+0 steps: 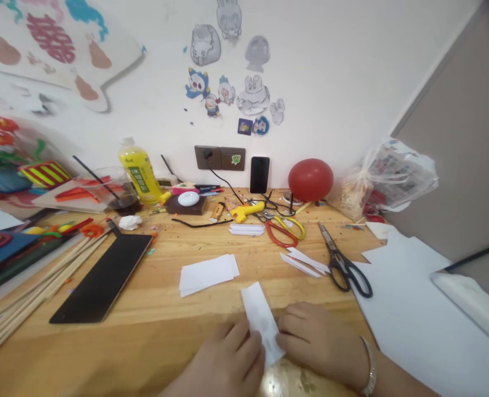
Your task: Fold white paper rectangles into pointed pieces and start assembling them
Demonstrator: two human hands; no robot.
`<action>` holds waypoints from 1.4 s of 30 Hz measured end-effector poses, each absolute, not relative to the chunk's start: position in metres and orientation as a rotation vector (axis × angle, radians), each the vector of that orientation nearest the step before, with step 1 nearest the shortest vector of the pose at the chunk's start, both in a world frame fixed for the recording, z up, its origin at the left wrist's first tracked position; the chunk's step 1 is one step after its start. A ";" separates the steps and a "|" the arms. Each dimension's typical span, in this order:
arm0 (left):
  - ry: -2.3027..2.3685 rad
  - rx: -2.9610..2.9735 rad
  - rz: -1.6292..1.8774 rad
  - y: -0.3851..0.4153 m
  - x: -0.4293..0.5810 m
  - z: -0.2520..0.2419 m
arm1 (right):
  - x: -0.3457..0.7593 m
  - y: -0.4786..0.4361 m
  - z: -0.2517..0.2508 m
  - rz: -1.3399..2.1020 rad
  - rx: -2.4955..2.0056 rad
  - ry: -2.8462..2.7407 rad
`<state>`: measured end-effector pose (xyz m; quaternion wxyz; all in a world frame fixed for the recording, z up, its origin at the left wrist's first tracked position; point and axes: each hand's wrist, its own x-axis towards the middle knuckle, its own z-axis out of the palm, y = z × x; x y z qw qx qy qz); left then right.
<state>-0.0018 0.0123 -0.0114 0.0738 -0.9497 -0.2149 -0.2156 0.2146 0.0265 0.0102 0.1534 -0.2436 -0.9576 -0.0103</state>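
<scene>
A narrow strip of white paper (pixel 261 311) lies slantwise on the wooden table near its front edge. Curled fingers of my left hand (pixel 232 355) hold its left side near the lower end. On the other side, my right hand (pixel 317 339), with a bracelet at the wrist, grips the strip's right edge between bent fingers. Just beyond the strip is a small stack of white paper pieces (pixel 207 274). Thin folded paper slips (pixel 304 262) rest to the right of it, beside black-handled scissors (pixel 341 262).
Red-and-yellow-handled scissors (pixel 286 229), a yellow glue gun (pixel 246 211) and a phone (pixel 260 175) are toward the wall. A black board (pixel 104 278) and wooden sticks (pixel 41 289) lie left. Large white sheets (pixel 430 309) cover the right side. A drink cup (pixel 122 193) stands back left.
</scene>
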 end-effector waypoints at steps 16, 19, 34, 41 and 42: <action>-1.012 -3.392 -0.978 0.032 -0.004 0.010 | 0.216 0.033 0.008 0.771 -0.861 -2.524; -1.136 -3.417 -1.003 0.033 -0.002 0.009 | 0.213 0.031 0.007 0.801 -0.945 -2.466; -1.643 -3.164 -0.883 0.021 0.013 0.007 | 0.196 0.022 0.011 0.712 -1.198 -2.333; -1.657 -3.083 -0.848 0.016 0.018 0.006 | 0.195 0.021 0.011 0.700 -1.233 -2.351; -1.654 -3.069 -0.841 0.015 0.018 0.006 | 0.195 0.020 0.012 0.697 -1.246 -2.351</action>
